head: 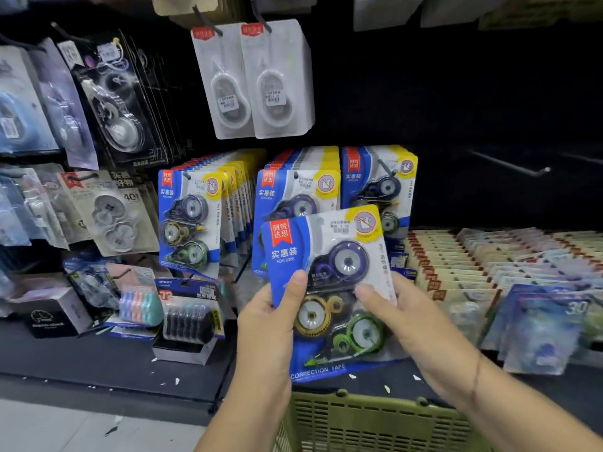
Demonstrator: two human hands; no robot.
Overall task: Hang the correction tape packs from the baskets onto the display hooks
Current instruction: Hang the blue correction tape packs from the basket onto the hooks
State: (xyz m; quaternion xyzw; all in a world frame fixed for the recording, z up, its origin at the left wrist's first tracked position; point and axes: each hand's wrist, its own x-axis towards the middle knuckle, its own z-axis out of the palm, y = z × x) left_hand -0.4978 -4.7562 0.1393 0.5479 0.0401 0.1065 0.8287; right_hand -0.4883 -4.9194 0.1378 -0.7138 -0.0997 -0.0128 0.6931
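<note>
I hold a blue and white correction tape pack (329,256) with purple, yellow and green dispensers upright in front of the display. My left hand (270,324) grips its left edge, thumb on the front. My right hand (404,318) grips the right side, thumb across the blister. Behind it, several identical packs hang in three rows on hooks: left row (191,223), middle row (293,187), right row (380,187). The pack sits just below and in front of the middle row. An olive green basket (359,422) stands below my hands.
White correction tape packs (251,79) hang higher up. A bare hook (512,164) juts out at the right on the dark back panel. Other packs hang at the left (111,102). Boxed goods (189,318) lie on the shelf, with rows of flat packs (489,259) at the right.
</note>
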